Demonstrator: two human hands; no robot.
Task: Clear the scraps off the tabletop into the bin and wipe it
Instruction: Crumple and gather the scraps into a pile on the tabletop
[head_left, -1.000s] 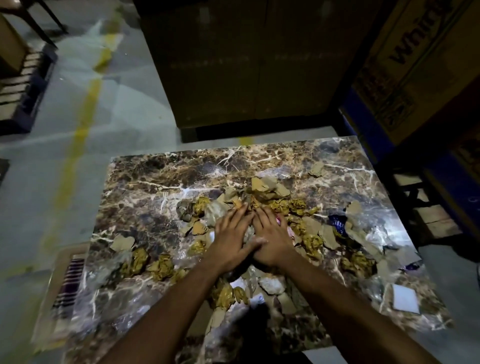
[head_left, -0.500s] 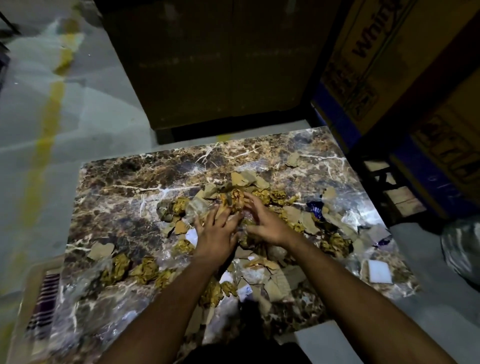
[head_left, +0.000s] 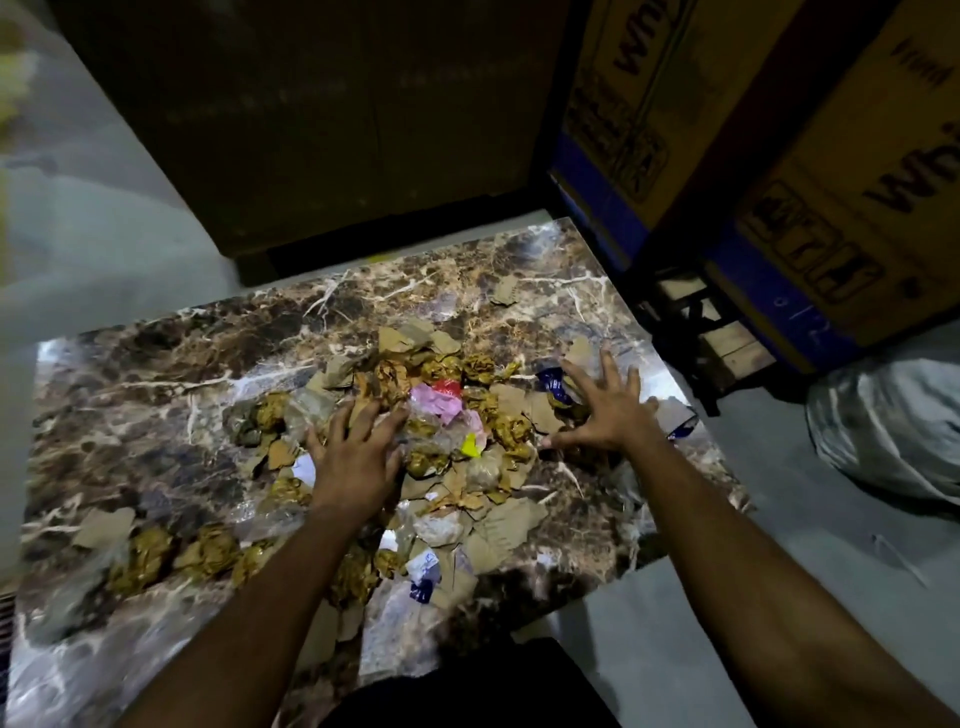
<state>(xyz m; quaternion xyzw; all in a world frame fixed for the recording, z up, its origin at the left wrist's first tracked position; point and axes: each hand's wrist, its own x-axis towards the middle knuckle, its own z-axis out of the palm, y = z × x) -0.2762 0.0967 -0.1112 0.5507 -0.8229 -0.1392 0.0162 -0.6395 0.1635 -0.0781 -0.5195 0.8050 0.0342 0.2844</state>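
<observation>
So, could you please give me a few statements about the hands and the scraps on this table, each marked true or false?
1. Both hands are spread open over the scraps. True: the left hand and the right hand have straight fingers.
2. The tabletop is already cleared. False: scraps still cover its middle and near part.
3. A pink scrap lies between the hands. True.
4. The right hand holds a cloth. False: it holds nothing; no cloth shows.
5. A lone cardboard scrap lies near the far edge, apart from the pile. True.
6. The boxes stand on the person's left. False: they stand on the right.
</observation>
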